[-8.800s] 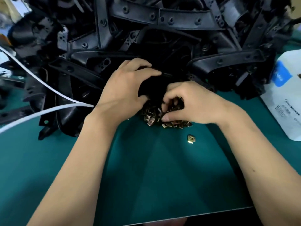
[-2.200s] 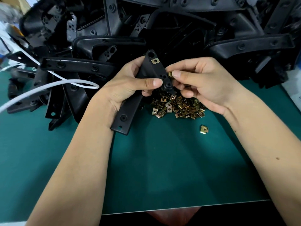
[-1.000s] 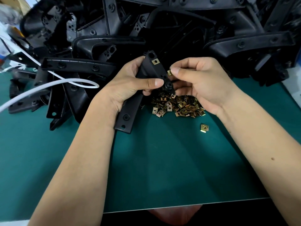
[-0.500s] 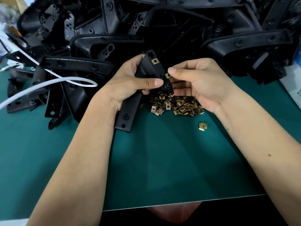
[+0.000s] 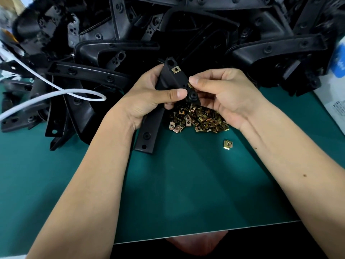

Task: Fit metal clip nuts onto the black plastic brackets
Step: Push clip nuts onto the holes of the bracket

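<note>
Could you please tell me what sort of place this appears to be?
Probably a factory assembly bench: a heap of black plastic brackets fills the back of a green work mat, with a pile of loose metal clip nuts in front.

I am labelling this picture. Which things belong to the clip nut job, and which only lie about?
Job: left hand gripping held bracket; fitted clip nut; right hand pinching second clip nut; clip nut heap; bracket pile.

Lying about: stray clip nut; white cable; white packet.

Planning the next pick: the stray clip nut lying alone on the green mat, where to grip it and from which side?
Pinch the stray clip nut across its two side edges, coming straight down. It lies flat, threaded hole up, apart from the clip nut pile, with bare green mat all round.
</note>
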